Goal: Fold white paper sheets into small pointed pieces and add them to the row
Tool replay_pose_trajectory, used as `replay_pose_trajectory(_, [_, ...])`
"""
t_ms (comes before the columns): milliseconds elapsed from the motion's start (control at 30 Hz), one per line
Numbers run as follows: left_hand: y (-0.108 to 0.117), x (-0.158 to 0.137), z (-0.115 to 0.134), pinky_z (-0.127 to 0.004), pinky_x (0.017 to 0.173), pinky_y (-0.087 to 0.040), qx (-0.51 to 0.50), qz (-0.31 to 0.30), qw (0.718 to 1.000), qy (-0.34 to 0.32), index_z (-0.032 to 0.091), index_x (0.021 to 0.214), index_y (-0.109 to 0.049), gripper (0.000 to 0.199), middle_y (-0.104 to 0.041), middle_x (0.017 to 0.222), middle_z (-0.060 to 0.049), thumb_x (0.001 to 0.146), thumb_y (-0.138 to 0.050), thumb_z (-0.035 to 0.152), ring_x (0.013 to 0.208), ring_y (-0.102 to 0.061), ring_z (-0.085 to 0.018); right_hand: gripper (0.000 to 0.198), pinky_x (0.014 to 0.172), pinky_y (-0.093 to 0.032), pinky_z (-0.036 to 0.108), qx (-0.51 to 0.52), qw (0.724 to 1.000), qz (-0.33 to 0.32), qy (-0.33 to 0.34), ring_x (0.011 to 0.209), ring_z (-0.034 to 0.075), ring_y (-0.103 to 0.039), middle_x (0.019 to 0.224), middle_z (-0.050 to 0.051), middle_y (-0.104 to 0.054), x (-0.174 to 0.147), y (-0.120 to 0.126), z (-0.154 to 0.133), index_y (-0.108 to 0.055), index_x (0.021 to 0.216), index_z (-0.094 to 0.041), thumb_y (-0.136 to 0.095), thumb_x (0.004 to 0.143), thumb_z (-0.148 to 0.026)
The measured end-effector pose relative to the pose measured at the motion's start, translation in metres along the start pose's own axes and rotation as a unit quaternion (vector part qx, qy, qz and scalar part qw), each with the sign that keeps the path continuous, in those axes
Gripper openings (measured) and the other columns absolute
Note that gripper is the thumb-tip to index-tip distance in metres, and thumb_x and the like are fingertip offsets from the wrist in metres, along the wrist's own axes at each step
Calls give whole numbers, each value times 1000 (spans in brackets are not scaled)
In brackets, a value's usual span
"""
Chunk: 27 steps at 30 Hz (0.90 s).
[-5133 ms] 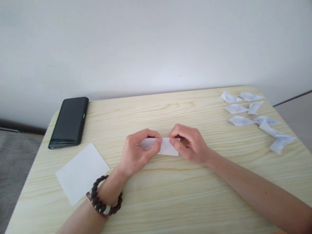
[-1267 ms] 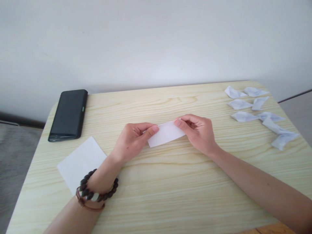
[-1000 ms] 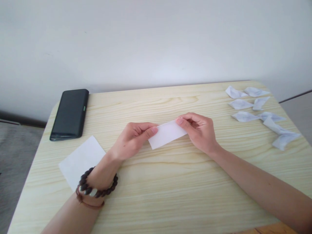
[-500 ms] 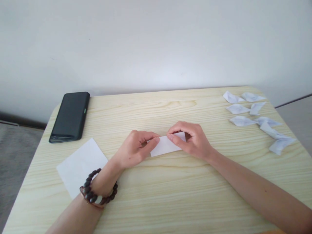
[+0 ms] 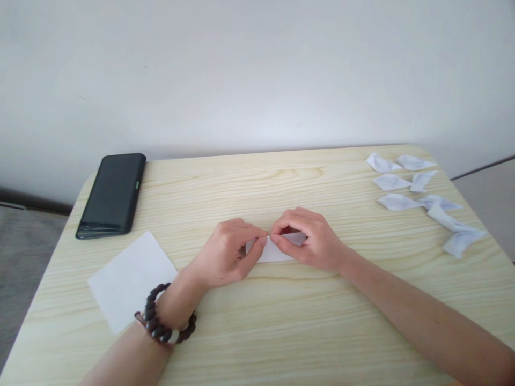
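Note:
A narrow folded strip of white paper [image 5: 275, 253] is held between my two hands, over the middle of the table. My left hand [image 5: 231, 251] pinches its upper edge between thumb and forefinger. Close beside it, my right hand [image 5: 308, 238] pinches the same edge, with the two sets of fingertips almost touching. The fingers cover both ends of the strip in part. A beaded bracelet circles my left wrist. Under and beside that wrist lies a flat square sheet of white paper [image 5: 131, 279], partly hidden by the forearm.
A black phone-like device [image 5: 112, 195] lies at the table's back left. Several folded white paper pieces [image 5: 396, 202] lie in rows at the right, some overlapping. A pale wall [image 5: 257, 75] rises behind the wood-grain table [image 5: 281, 332].
Both hands have moved slightly down in the view with the paper strip, and their fingertips have come closer together along its upper edge. Everything else shifts slightly with the camera.

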<state>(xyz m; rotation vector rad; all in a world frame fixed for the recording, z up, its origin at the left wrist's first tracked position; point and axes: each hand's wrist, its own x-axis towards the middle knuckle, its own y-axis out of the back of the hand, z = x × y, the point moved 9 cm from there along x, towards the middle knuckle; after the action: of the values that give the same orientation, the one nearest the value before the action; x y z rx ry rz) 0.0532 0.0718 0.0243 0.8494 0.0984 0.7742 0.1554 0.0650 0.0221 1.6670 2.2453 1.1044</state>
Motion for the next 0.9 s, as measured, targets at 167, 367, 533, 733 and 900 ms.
replay_pose_trajectory(167, [-1,0,-1,-27,61,-42,-12,-2,1000,9,15,83,-67,27,-64,63,-3,92,-43,21,59,-54,-14,9,69,-41,28,16,1000,-15,-17,64,12,-53,71,-1,-64,0,-2,3,-58,77,-20,-58,85,-24])
replay_pose_trajectory(367, [6,-6,-24,-23,55,-38,-86,3,988,131,15,80,-67,33,-59,62,0,94,-43,32,56,-49,-11,11,51,-36,21,105,990,-2,-92,59,9,-49,69,-2,-57,0,3,18,-57,75,-19,-57,85,-24])
replay_pose_trajectory(533, [21,-12,-39,-25,60,-39,-78,72,978,180,16,78,-68,34,-60,64,0,92,-46,38,64,-52,-14,15,51,-35,21,139,982,28,-123,57,8,-45,67,-3,-54,-1,7,27,-56,75,-18,-56,87,-27])
replay_pose_trajectory(733, [31,-13,-40,-27,63,-39,-60,108,974,190,17,66,-66,35,-57,56,0,90,-49,36,62,-49,-15,19,52,-38,22,224,953,108,-171,58,10,-47,65,-3,-50,-7,11,43,-52,77,-19,-56,89,-34])
replay_pose_trajectory(900, [30,-13,-40,-28,65,-42,-63,107,974,190,18,80,-72,29,-69,71,-1,90,-50,35,69,-56,-17,17,60,-43,23,141,978,103,-118,68,11,-53,84,1,-60,-2,13,30,-55,97,-19,-60,87,-32])
